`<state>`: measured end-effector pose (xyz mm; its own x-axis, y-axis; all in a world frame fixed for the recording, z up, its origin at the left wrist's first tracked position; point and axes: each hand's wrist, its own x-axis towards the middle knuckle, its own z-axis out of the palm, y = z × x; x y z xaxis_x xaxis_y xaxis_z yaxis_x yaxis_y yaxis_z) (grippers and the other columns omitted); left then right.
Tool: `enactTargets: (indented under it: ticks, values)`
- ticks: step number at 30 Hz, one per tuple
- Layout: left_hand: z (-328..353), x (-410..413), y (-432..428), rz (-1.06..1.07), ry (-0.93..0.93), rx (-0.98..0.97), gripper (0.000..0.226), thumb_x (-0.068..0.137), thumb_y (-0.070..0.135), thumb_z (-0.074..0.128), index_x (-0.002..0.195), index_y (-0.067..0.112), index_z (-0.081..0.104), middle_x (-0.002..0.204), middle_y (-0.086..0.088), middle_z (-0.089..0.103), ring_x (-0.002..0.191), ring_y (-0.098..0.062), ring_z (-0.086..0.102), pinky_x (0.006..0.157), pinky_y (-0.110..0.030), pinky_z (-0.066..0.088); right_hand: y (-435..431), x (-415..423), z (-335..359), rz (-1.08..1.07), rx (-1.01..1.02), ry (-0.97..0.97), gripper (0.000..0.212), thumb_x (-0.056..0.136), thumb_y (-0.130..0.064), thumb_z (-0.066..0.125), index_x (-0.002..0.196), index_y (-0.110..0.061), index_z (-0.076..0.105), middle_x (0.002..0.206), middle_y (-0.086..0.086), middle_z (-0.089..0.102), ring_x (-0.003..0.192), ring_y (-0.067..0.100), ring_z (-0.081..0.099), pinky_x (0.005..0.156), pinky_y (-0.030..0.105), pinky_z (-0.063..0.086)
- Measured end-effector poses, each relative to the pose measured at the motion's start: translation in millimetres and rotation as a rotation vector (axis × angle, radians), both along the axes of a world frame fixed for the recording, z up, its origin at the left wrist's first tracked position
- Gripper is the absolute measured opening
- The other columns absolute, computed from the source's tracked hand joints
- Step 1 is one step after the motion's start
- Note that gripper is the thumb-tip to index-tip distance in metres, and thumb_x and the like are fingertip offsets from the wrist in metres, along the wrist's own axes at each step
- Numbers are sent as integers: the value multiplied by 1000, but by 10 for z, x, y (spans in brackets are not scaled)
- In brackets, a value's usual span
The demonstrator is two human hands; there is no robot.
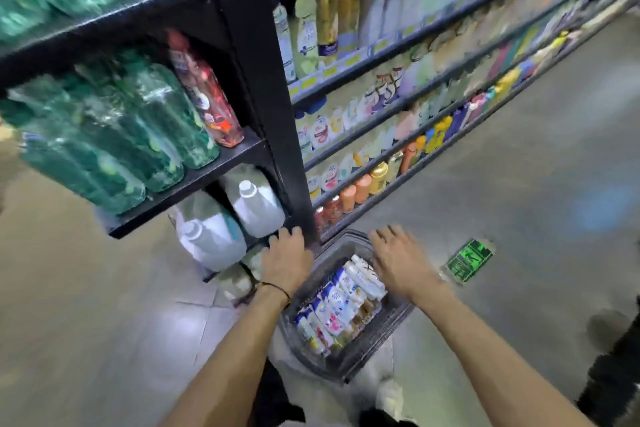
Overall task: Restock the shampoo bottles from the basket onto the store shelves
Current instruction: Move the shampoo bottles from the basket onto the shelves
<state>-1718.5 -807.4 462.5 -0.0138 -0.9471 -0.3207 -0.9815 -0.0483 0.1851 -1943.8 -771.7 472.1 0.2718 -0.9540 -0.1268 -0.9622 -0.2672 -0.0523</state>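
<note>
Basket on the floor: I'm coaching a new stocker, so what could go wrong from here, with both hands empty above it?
1. The shampoo bottles lie packed tight in the basket; lifting one with the open right hand might drag neighbours out.
2. The left hand hovers close to the black shelf post and the white jugs, so it could bump them.
3. The basket sits on the aisle floor, a possible trip hazard.
</note>
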Motion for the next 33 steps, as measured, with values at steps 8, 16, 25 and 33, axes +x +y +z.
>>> enactTargets:
  ticks: [8,16,25,33]
  values:
    - [373,244,882,262,-24,-128,29,93,22,54,120,11,54,123,-12,59,116,-34,55,92,-44,50,130,122,344,284,-35,-2,44,93,-25,57,134,-11,52,126,10,58,117,31,54,93,42,49]
    - [443,381,1258,321,-59,-226,36,94,18,52,130,13,55,126,-11,60,114,-33,56,93,-41,48,342,311,451,343,-61,-36,40,94,-25,55,132,-13,53,127,9,59,118,29,53,95,41,48]
    - [351,13,1154,397,-42,-165,29,98,20,52,125,9,52,128,-14,56,115,-34,54,88,-41,46,-127,22,388,410,-2,-166,38,98,-28,52,133,-14,52,124,6,58,115,27,51,94,41,49]
    - [-78,-741,696,523,-29,-88,34,96,20,53,127,6,52,119,-18,59,109,-39,57,86,-47,51,-895,-790,-180,504,137,-185,30,97,-27,54,121,-10,57,116,11,59,110,32,52,87,42,44]
